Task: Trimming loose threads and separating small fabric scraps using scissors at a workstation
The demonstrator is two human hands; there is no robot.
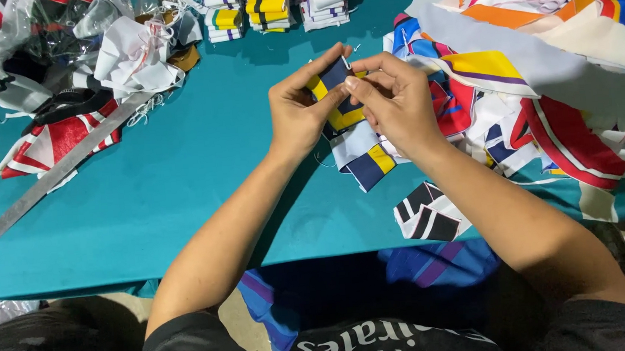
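A: Working left to right, what do we have at the 9 o'clock side of the teal table (181,201)?

B: A long metal ruler (60,173) lies diagonally, touching a heap of red, white and black fabric (64,135). At 12 o'clock stand folded striped stacks (267,7). We leave all of these alone.

A: And the hands?

B: The left hand (300,113) grips a small navy-and-yellow fabric piece (336,96), thumb on top and fingers curled behind it. The right hand (396,102) pinches the same piece at its upper edge, thumb against forefinger. The piece sits just above table centre, lifted off the cloth, over a loose navy, white and yellow strip (363,160).

A: How do we do this step well?

B: In our judgement, we keep the left grip firm so the piece cannot twist, and we work only with the right fingertips at the edge. We keep the stripes aligned.

A: Further right?

B: A black-and-white folded piece (428,214) lies at 5 o'clock; a large pile of mixed offcuts (542,68) fills 3 o'clock.
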